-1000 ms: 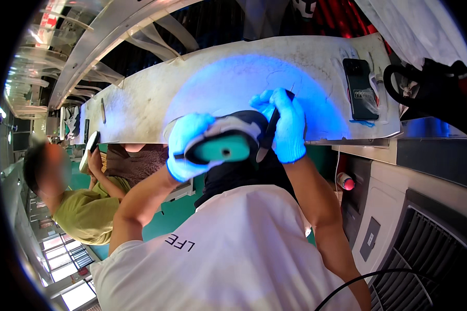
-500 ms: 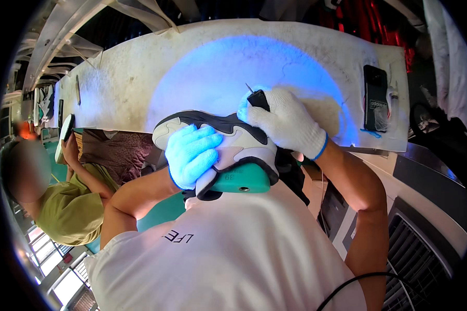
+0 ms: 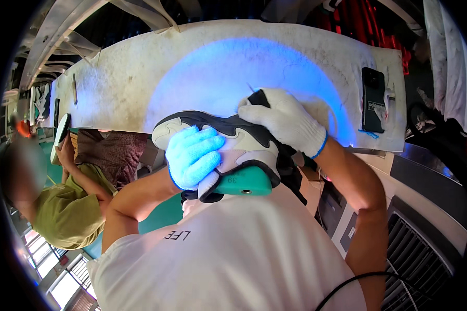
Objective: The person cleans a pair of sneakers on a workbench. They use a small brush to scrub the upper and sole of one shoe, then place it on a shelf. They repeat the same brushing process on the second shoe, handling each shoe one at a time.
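A white and grey sneaker with black trim [image 3: 238, 154] lies sideways in front of my chest, fitted on a green shoe last [image 3: 249, 182]. My left hand [image 3: 194, 157], in a knit glove lit blue, is closed around the shoe's side. My right hand [image 3: 288, 118], in a white knit glove, grips a small black-handled tool with a thin pointed tip [image 3: 258, 98]. That fist sits at the shoe's far edge by the black sole. The tool's tip points up and away from the shoe; its exact kind cannot be made out.
A blue light patch falls on the pale worktable [image 3: 124, 67]. At its right end lie a black phone [image 3: 372, 96] and a syringe-like tube [image 3: 391, 98]; a thin tool [image 3: 74, 88] lies far left. A co-worker in green [image 3: 70, 210] holds a shoe sole [image 3: 60, 137] at left.
My right hand has shifted slightly, and the tool in it is tilted a little differently. The left hand and shoe stay nearly in place. The co-worker's hands moved slightly.
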Demonstrator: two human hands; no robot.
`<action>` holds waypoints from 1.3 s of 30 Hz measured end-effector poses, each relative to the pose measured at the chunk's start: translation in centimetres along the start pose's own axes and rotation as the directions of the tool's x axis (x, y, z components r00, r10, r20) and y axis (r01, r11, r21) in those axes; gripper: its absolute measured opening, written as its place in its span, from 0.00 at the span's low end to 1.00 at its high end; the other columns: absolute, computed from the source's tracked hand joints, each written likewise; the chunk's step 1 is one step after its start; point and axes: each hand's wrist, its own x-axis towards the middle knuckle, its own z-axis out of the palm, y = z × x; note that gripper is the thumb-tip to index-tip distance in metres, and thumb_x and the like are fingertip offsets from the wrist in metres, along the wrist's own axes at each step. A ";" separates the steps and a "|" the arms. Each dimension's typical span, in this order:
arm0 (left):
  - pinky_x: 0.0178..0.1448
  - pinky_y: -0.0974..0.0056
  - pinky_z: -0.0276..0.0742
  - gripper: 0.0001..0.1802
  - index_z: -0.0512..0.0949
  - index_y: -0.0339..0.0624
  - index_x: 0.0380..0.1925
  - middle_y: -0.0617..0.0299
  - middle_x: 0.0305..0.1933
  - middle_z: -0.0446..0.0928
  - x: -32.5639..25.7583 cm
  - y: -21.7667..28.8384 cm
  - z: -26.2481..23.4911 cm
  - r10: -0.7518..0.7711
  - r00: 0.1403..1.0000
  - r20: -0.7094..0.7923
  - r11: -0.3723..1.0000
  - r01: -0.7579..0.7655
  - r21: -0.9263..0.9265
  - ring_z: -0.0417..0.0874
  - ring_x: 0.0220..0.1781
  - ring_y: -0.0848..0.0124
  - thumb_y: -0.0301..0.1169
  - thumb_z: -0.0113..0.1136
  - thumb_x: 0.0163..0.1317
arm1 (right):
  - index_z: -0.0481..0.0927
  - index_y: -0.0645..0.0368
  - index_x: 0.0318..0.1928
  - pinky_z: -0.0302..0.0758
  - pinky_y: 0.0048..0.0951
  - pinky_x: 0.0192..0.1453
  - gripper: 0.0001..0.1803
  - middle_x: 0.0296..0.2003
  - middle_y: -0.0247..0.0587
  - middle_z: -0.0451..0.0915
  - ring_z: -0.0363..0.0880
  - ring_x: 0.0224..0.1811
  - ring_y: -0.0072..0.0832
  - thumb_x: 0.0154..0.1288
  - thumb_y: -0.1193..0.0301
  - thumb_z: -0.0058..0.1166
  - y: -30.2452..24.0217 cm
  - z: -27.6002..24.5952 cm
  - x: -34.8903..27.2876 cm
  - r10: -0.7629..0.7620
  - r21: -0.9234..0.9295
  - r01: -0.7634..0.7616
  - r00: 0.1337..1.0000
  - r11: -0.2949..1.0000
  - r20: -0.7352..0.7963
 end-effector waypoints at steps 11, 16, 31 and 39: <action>0.53 0.44 0.86 0.33 0.78 0.32 0.51 0.38 0.51 0.88 -0.7 -0.1 1.6 0.163 0.965 -0.205 0.983 -0.140 0.121 0.91 0.50 0.43 0.43 0.82 0.55 | 0.89 0.65 0.51 0.81 0.39 0.44 0.23 0.37 0.43 0.89 0.84 0.34 0.30 0.78 0.53 0.66 0.9 -1.8 4.8 -0.206 0.158 0.266 0.926 0.951 -0.316; 0.49 0.58 0.88 0.18 0.84 0.39 0.45 0.55 0.43 0.89 -1.7 -0.2 -0.4 -0.492 0.852 0.182 0.816 0.524 -0.246 0.93 0.43 0.62 0.36 0.80 0.63 | 0.88 0.61 0.43 0.77 0.38 0.35 0.23 0.30 0.37 0.84 0.81 0.27 0.28 0.78 0.50 0.67 4.6 -7.5 2.1 -0.059 0.314 0.365 0.729 0.876 -0.682; 0.72 0.50 0.83 0.57 0.66 0.41 0.78 0.41 0.63 0.87 12.8 -1.8 -2.0 -0.834 0.525 0.172 0.551 0.813 0.189 0.90 0.65 0.42 0.58 0.82 0.56 | 0.88 0.65 0.53 0.85 0.40 0.46 0.22 0.37 0.46 0.91 0.90 0.38 0.35 0.81 0.55 0.66 7.5 -6.7 1.4 -0.391 -0.205 0.378 0.526 0.903 -0.755; 0.73 0.43 0.82 0.67 0.67 0.49 0.85 0.42 0.74 0.79 11.2 -4.3 -0.9 -0.710 0.631 0.311 0.666 0.460 0.587 0.85 0.70 0.41 0.61 0.86 0.46 | 0.90 0.63 0.46 0.76 0.33 0.37 0.17 0.27 0.39 0.82 0.76 0.30 0.21 0.77 0.59 0.69 6.6 -3.4 -2.1 -0.539 -0.395 0.374 0.666 0.839 -0.516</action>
